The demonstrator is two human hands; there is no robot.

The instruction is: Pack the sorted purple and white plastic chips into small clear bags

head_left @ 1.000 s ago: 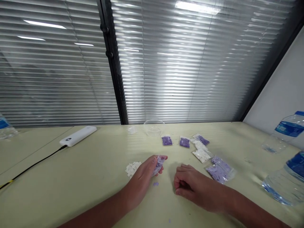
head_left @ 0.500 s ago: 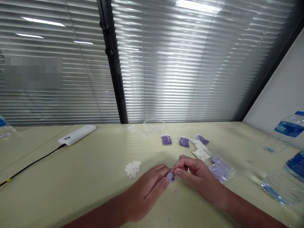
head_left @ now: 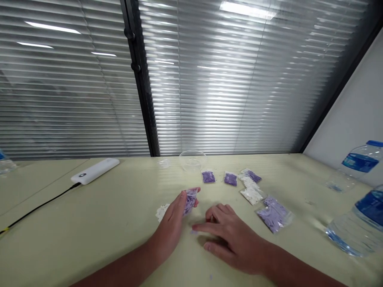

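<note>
My left hand [head_left: 173, 219] is closed around a small clear plastic bag [head_left: 190, 201] of purple pieces, held upright just above the table. Its thumb presses the near side of the bag. To the right, my right hand [head_left: 230, 239] is low over the table with its thumb and index finger apart, holding nothing. The index fingertip is at a tiny light-purple piece [head_left: 194, 231] on the tabletop; whether it touches it I cannot tell. Partly hidden behind my left hand lies a loose pile of white pieces [head_left: 162, 211].
Small bags of purple pieces [head_left: 230, 178] and white pieces [head_left: 251, 194] lie at the back right, with a larger light-purple bag [head_left: 274, 214] nearer. A clear round container [head_left: 193, 161] stands at the back. Water bottles [head_left: 359, 223] stand right; a white power bank [head_left: 95, 171] lies left.
My hands have come apart. The left hand has turned the bag upright and raised it away to the left; the right hand has let go of it and moved down toward the small purple piece.
</note>
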